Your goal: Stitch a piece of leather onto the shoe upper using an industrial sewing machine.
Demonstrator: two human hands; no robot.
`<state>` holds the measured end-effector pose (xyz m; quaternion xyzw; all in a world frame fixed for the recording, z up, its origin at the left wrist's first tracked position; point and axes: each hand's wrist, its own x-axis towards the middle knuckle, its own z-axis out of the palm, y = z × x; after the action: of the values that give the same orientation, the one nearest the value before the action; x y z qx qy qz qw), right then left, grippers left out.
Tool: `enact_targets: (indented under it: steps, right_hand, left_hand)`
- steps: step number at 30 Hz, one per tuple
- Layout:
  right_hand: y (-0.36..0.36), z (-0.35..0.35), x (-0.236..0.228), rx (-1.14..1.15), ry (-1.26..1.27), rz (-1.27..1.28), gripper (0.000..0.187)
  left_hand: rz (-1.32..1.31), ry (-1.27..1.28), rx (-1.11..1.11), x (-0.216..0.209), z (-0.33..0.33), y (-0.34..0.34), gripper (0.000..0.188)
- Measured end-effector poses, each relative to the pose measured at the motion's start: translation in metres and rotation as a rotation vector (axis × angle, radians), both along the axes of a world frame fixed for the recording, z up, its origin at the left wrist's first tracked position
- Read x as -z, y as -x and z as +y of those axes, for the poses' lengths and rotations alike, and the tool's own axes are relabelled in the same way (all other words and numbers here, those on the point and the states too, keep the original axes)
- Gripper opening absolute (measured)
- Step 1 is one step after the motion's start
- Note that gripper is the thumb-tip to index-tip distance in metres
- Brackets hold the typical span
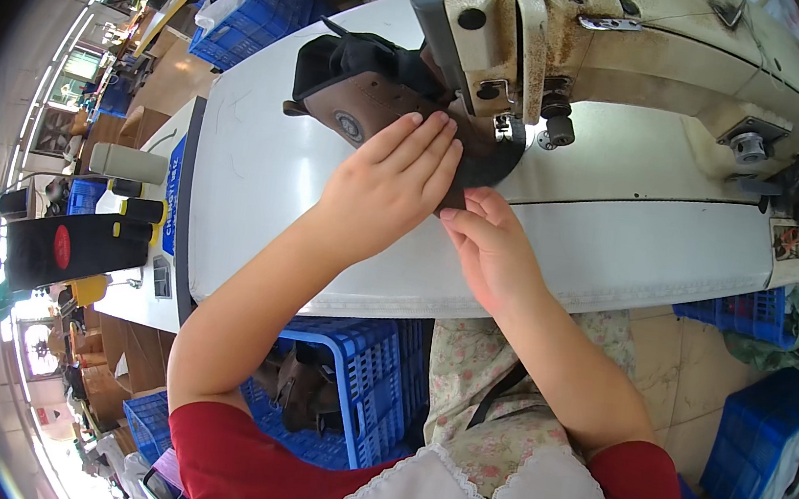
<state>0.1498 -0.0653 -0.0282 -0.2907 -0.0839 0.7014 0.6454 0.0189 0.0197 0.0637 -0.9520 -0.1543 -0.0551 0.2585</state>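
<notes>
A brown and black shoe upper piece (358,97) lies on the white table (259,184) of a beige industrial sewing machine (639,50), its right end under the needle area (510,129). My left hand (392,185) presses flat on the piece with fingers spread toward the needle. My right hand (489,245) pinches the piece's near edge just beside the left hand, fingertips touching the dark material.
Blue plastic crates stand under the table (355,382), at the far left (260,7) and at the right on the floor (773,430). A black box with a red disc (65,246) and thread cones (128,162) sit left of the table.
</notes>
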Motion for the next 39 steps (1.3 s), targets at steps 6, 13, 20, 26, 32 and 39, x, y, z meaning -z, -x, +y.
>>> enact_targets:
  steps: [6, 13, 20, 26, 32, 39]
  right_hand:
    - [0.017, 0.01, 0.0, 0.034, -0.118, 0.271, 0.033]
    - [0.019, 0.011, 0.003, 0.011, -0.158, 0.056, 0.035]
    - [0.005, 0.009, -0.005, -0.086, -0.008, 0.086, 0.028]
    - [-0.007, 0.01, -0.009, -0.183, 0.091, 0.274, 0.024]
    - [-0.004, -0.002, -0.026, -0.155, 0.184, 0.435, 0.021]
    - [-0.026, -0.027, -0.018, -0.12, 0.088, -0.071, 0.03]
  left_hand:
    - [-0.043, 0.187, 0.007, -0.024, -0.004, 0.011, 0.066]
    - [0.206, 0.038, 0.141, -0.037, 0.001, 0.027, 0.053]
    - [0.246, -0.132, 0.152, -0.019, 0.005, 0.025, 0.047]
    - [0.185, -0.162, 0.22, -0.022, 0.009, 0.018, 0.04]
    - [0.269, -0.148, 0.21, -0.027, 0.009, 0.022, 0.041]
    - [0.31, -0.182, 0.206, -0.024, 0.003, 0.018, 0.043]
